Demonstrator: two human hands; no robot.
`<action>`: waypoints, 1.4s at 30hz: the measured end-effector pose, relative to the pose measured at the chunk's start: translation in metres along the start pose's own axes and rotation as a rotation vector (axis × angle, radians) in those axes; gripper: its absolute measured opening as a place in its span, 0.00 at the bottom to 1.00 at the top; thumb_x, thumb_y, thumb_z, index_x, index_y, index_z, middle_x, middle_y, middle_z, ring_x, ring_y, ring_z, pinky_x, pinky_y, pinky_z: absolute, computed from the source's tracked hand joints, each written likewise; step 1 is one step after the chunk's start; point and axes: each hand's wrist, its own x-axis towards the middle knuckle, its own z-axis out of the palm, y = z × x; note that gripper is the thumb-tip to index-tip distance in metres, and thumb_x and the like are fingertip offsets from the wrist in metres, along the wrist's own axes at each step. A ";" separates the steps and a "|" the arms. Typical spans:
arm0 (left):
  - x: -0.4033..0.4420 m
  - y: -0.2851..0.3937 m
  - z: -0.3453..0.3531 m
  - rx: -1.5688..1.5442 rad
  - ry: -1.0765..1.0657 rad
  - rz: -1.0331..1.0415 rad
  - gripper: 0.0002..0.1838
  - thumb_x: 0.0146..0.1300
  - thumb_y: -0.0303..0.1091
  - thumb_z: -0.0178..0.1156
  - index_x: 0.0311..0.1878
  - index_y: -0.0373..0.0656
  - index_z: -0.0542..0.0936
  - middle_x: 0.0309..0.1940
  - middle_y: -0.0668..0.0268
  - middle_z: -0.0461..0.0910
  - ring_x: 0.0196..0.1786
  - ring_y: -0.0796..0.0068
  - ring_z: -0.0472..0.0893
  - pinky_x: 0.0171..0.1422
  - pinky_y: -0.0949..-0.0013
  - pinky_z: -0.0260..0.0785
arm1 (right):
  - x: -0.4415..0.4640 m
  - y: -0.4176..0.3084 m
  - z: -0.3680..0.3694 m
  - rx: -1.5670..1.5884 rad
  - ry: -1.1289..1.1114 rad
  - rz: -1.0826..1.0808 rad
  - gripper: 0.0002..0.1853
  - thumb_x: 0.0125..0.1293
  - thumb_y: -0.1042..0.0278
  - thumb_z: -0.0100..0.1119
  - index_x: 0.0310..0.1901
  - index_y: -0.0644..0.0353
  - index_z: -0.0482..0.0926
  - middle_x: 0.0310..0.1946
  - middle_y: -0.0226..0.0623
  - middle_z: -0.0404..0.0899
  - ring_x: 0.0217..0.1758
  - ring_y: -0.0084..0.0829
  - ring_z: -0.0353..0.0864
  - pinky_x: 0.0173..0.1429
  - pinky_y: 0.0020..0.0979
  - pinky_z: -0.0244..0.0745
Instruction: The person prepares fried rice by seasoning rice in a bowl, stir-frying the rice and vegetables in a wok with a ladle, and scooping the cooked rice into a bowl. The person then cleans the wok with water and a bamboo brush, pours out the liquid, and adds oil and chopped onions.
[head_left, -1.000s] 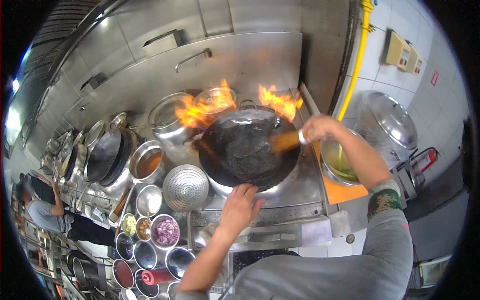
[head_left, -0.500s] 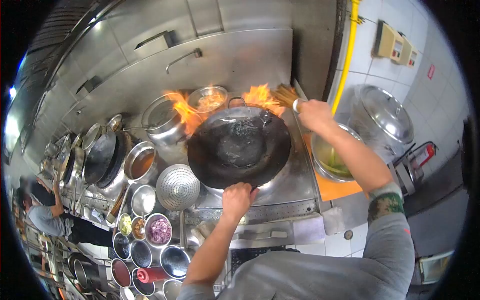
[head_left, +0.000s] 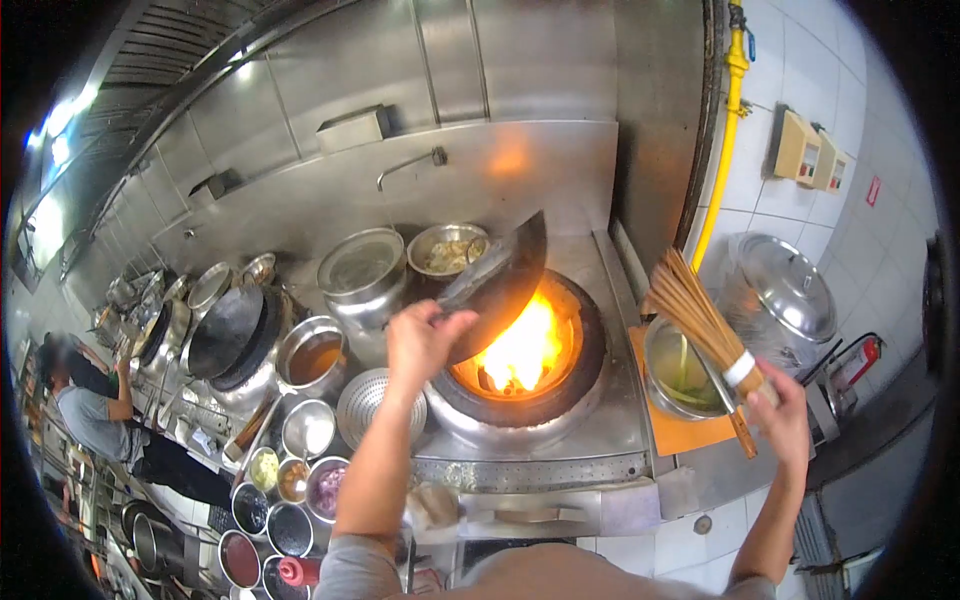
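Observation:
My left hand (head_left: 418, 345) grips the near edge of a dark wok (head_left: 505, 290). The wok is tipped steeply on its side, off the burner ring (head_left: 588, 375), and its inside is mostly hidden. Bright flames (head_left: 525, 348) show in the burner opening just right of it. In my right hand (head_left: 782, 418) is a bamboo wok brush (head_left: 695, 305) with a white band, its bristles pointing up and to the left. Behind the brush stands a steel bowl (head_left: 662, 350) with liquid and something long and green in it.
An orange board (head_left: 690, 437) lies under the bowl. A perforated strainer (head_left: 362, 405), a pot of brown liquid (head_left: 312, 355) and several seasoning bowls stand left. A lidded pot (head_left: 362, 265) and a faucet (head_left: 410, 165) are behind. Another person (head_left: 95, 420) works at far left.
The wok has gone from lying on the burner to tipped up, baring the flames. My right hand with the brush has moved from behind the wok to the right, beside the bowl.

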 end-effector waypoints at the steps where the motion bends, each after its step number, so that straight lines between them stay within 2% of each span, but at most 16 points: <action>1: 0.019 0.006 -0.014 0.014 -0.035 -0.062 0.28 0.54 0.52 0.79 0.27 0.32 0.81 0.19 0.59 0.79 0.23 0.75 0.71 0.29 0.62 0.68 | -0.012 0.003 -0.002 0.015 0.015 0.017 0.28 0.61 0.73 0.68 0.64 0.65 0.78 0.42 0.33 0.83 0.28 0.18 0.76 0.31 0.23 0.75; 4: 0.080 -0.020 -0.030 -0.071 -0.021 -0.182 0.26 0.54 0.51 0.77 0.33 0.31 0.85 0.21 0.59 0.82 0.28 0.71 0.79 0.36 0.62 0.73 | -0.051 -0.007 -0.005 0.131 0.058 0.122 0.28 0.60 0.73 0.68 0.64 0.65 0.78 0.42 0.33 0.83 0.28 0.18 0.76 0.30 0.22 0.74; 6: 0.114 -0.034 -0.041 -0.311 -0.050 -0.249 0.32 0.55 0.50 0.78 0.44 0.24 0.84 0.32 0.61 0.85 0.35 0.72 0.80 0.41 0.64 0.74 | -0.071 -0.008 -0.011 0.116 0.077 0.179 0.28 0.60 0.71 0.69 0.64 0.65 0.78 0.41 0.31 0.82 0.28 0.18 0.77 0.29 0.22 0.73; 8: 0.127 -0.035 -0.044 -0.350 0.140 -0.213 0.31 0.55 0.50 0.78 0.44 0.24 0.84 0.34 0.59 0.86 0.35 0.71 0.80 0.42 0.63 0.74 | -0.085 -0.003 -0.018 0.131 0.070 0.194 0.29 0.60 0.70 0.70 0.64 0.64 0.78 0.40 0.31 0.82 0.28 0.18 0.77 0.29 0.22 0.74; 11: 0.109 -0.021 -0.047 -0.398 0.077 -0.268 0.27 0.55 0.49 0.77 0.38 0.27 0.85 0.30 0.58 0.85 0.32 0.70 0.80 0.40 0.61 0.73 | -0.089 -0.006 -0.017 0.121 0.127 0.150 0.29 0.61 0.68 0.70 0.64 0.64 0.78 0.41 0.31 0.82 0.28 0.18 0.77 0.29 0.22 0.74; 16: 0.003 -0.009 0.005 0.030 -0.104 -0.221 0.22 0.53 0.48 0.78 0.28 0.35 0.84 0.23 0.56 0.82 0.27 0.65 0.79 0.34 0.58 0.71 | -0.051 -0.032 0.005 0.062 0.103 0.115 0.30 0.61 0.63 0.72 0.64 0.64 0.78 0.42 0.32 0.82 0.31 0.20 0.79 0.32 0.23 0.76; 18: -0.064 -0.014 0.043 0.093 -0.026 0.108 0.22 0.50 0.48 0.79 0.23 0.40 0.80 0.20 0.60 0.79 0.25 0.58 0.79 0.31 0.56 0.70 | -0.025 -0.033 0.023 0.012 0.052 0.014 0.30 0.62 0.62 0.72 0.64 0.63 0.78 0.41 0.32 0.82 0.32 0.19 0.79 0.33 0.23 0.77; 24: -0.158 -0.011 0.099 0.169 -0.244 0.350 0.18 0.51 0.41 0.76 0.21 0.44 0.75 0.22 0.61 0.77 0.26 0.58 0.81 0.31 0.58 0.73 | 0.050 -0.083 0.119 -0.575 -0.409 -0.291 0.27 0.64 0.53 0.69 0.62 0.54 0.81 0.52 0.47 0.85 0.49 0.48 0.87 0.57 0.43 0.79; 30: -0.172 -0.027 0.136 0.275 -0.303 0.320 0.16 0.52 0.43 0.74 0.23 0.45 0.79 0.23 0.62 0.79 0.29 0.60 0.83 0.35 0.59 0.75 | 0.113 -0.060 0.187 -1.031 -0.878 -0.153 0.22 0.62 0.54 0.68 0.57 0.52 0.85 0.48 0.48 0.87 0.55 0.50 0.85 0.63 0.43 0.78; 32: -0.175 -0.027 0.145 0.293 -0.295 0.298 0.15 0.52 0.44 0.74 0.24 0.46 0.81 0.24 0.63 0.80 0.29 0.61 0.84 0.37 0.60 0.76 | 0.157 -0.057 0.196 -1.223 -0.629 -0.094 0.13 0.62 0.61 0.63 0.45 0.54 0.89 0.46 0.49 0.87 0.52 0.48 0.87 0.57 0.47 0.81; 34: -0.173 -0.026 0.152 0.314 -0.276 0.255 0.14 0.53 0.44 0.74 0.24 0.46 0.81 0.23 0.64 0.80 0.29 0.61 0.84 0.37 0.60 0.77 | 0.219 -0.020 0.214 -1.379 -0.300 -0.175 0.13 0.64 0.63 0.60 0.46 0.56 0.88 0.46 0.50 0.87 0.52 0.48 0.87 0.57 0.49 0.80; 37: -0.169 -0.008 0.129 0.349 -0.298 0.221 0.11 0.56 0.45 0.68 0.33 0.49 0.84 0.35 0.67 0.82 0.42 0.66 0.81 0.46 0.59 0.70 | 0.246 -0.038 0.219 -0.931 -0.018 -0.210 0.21 0.67 0.53 0.60 0.58 0.52 0.83 0.52 0.50 0.85 0.58 0.51 0.83 0.62 0.47 0.78; 38: -0.170 -0.003 0.123 0.339 -0.301 0.193 0.12 0.57 0.47 0.67 0.35 0.49 0.85 0.38 0.67 0.82 0.45 0.65 0.79 0.49 0.56 0.67 | 0.249 -0.026 0.226 -0.796 0.040 -0.310 0.24 0.68 0.49 0.60 0.62 0.49 0.80 0.55 0.50 0.84 0.61 0.52 0.82 0.64 0.46 0.76; 40: -0.181 -0.006 0.120 0.331 -0.247 0.182 0.15 0.63 0.50 0.62 0.34 0.50 0.85 0.38 0.66 0.82 0.48 0.61 0.80 0.50 0.52 0.66 | 0.261 0.010 0.270 -0.574 0.147 -0.112 0.27 0.68 0.39 0.59 0.65 0.39 0.78 0.59 0.49 0.82 0.63 0.52 0.80 0.65 0.46 0.74; 41: -0.184 -0.005 0.114 0.305 -0.329 0.136 0.13 0.63 0.47 0.60 0.34 0.50 0.85 0.39 0.65 0.82 0.50 0.60 0.80 0.50 0.50 0.66 | 0.224 -0.024 0.295 -0.547 0.061 0.019 0.27 0.70 0.40 0.57 0.66 0.43 0.77 0.61 0.47 0.81 0.63 0.52 0.80 0.65 0.46 0.74; 42: -0.178 -0.001 0.106 0.256 -0.486 -0.010 0.12 0.64 0.45 0.58 0.34 0.50 0.86 0.38 0.65 0.82 0.52 0.59 0.79 0.50 0.49 0.65 | 0.246 0.044 0.319 -0.676 -0.043 -0.191 0.26 0.73 0.48 0.56 0.67 0.52 0.75 0.60 0.48 0.82 0.62 0.49 0.81 0.66 0.44 0.73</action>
